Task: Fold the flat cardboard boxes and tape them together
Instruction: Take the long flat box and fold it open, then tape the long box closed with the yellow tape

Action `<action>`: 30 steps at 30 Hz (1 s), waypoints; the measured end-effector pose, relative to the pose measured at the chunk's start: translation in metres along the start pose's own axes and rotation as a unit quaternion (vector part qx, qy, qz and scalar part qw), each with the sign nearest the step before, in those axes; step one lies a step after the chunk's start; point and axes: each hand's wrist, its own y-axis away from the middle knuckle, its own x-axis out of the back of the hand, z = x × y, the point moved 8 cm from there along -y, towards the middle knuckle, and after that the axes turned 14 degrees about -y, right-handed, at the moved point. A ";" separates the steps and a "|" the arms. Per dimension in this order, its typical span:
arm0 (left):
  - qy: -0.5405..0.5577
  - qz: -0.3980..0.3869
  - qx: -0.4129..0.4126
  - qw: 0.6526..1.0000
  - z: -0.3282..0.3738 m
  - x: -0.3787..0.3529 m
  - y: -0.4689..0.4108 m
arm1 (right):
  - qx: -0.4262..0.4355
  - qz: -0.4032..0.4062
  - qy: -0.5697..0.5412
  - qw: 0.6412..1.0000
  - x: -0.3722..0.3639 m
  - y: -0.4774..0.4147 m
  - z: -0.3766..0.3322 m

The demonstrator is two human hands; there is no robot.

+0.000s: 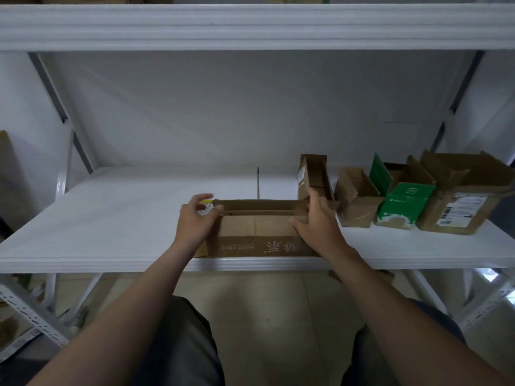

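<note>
A brown cardboard box (256, 232) with printed characters on its near side sits at the front edge of the white shelf (111, 218). Its top flaps are folded down. My left hand (195, 221) is at the box's left end and grips a roll of tape (205, 208) with a yellow edge, held against the box's far left corner. My right hand (317, 221) lies over the box's right end, fingers spread along the top and thumb pressing the near flap.
To the right on the shelf stand several open boxes: a tall narrow brown one (313, 174), a small brown one (356, 199), a green one (404, 204) and a larger labelled brown one (462, 196). Another shelf board (250, 26) hangs overhead. Metal racking (30, 316) stands lower left.
</note>
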 end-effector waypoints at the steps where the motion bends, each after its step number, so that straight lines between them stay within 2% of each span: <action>1: -0.018 -0.026 -0.002 0.999 0.002 -0.006 0.003 | -0.011 -0.006 0.060 0.998 -0.002 -0.002 0.006; 3: -0.050 -0.033 0.016 0.998 -0.002 -0.014 0.005 | -0.015 0.001 0.140 0.990 -0.002 -0.003 0.013; 8: -0.109 0.046 0.013 0.993 -0.012 -0.016 0.010 | -0.006 -0.018 0.140 0.990 -0.005 -0.007 0.024; 14: -0.195 -0.026 0.020 0.980 -0.021 -0.033 0.005 | 0.042 -0.021 0.161 0.986 -0.018 -0.007 0.011; 20: -0.246 -0.045 0.036 0.967 -0.032 -0.040 -0.002 | 0.070 -0.112 0.212 0.968 -0.060 -0.004 -0.010; 22: -0.286 -0.031 0.052 0.956 -0.036 -0.035 -0.009 | 0.057 -0.152 0.242 0.957 -0.065 -0.002 -0.011; 25: -0.280 -0.001 0.074 0.957 -0.041 -0.016 -0.025 | 0.016 -0.201 0.232 0.952 -0.065 -0.003 -0.006; 27: -0.297 -0.033 0.038 0.954 -0.042 -0.015 -0.037 | 0.002 -0.219 0.229 0.948 -0.066 -0.005 -0.002; 30: -0.369 -0.134 0.003 0.920 -0.043 -0.026 -0.046 | 0.011 -0.215 0.243 0.946 -0.070 -0.008 -0.002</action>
